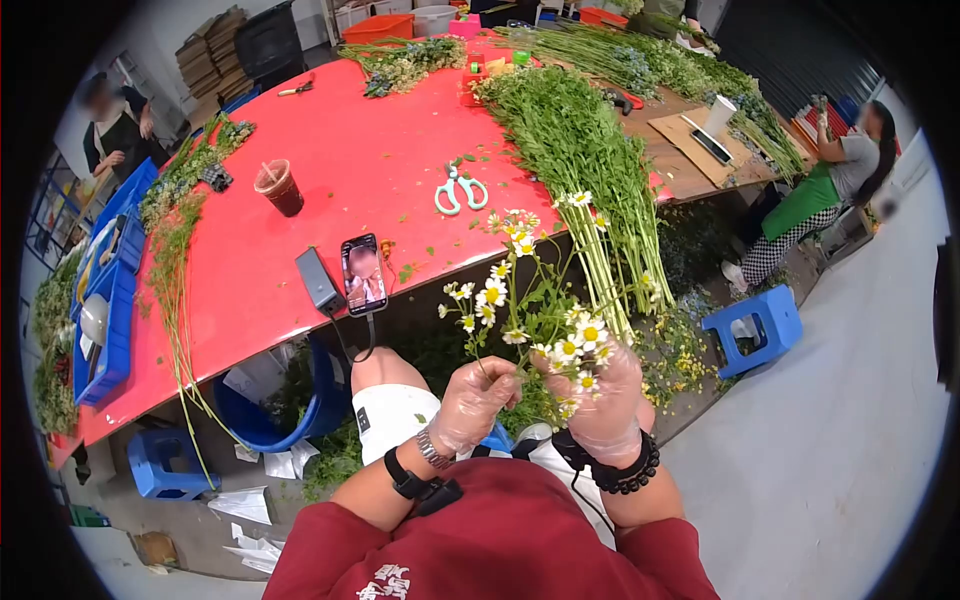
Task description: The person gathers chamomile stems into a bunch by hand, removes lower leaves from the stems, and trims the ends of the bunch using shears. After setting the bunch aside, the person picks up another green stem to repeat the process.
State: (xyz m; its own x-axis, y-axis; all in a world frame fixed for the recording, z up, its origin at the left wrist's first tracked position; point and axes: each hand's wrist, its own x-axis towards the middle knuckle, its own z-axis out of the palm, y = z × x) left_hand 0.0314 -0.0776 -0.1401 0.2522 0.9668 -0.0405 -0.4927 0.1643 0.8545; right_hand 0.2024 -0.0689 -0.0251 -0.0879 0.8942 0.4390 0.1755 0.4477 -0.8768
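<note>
White daisy-like flowers with yellow centres (491,293) rise on thin green stems above my lap. My left hand (475,401), in a clear glove, is closed at the stems, its fingers pinched together. Around the flower stems on the right, my right hand (603,398) is wrapped, also gloved, with several blossoms over its fingers. Just beyond the hands, a big bundle of green stems (570,140) hangs over the edge of the red table (330,130). Pale green scissors (461,190) lie on the table, left of that bundle.
A phone (364,273), a power bank (320,281) and a drink cup (279,188) stand near the table edge. Blue crates (110,335) line the left. Below are a blue bin (310,420) and blue stools (755,328). Two people work at left and right.
</note>
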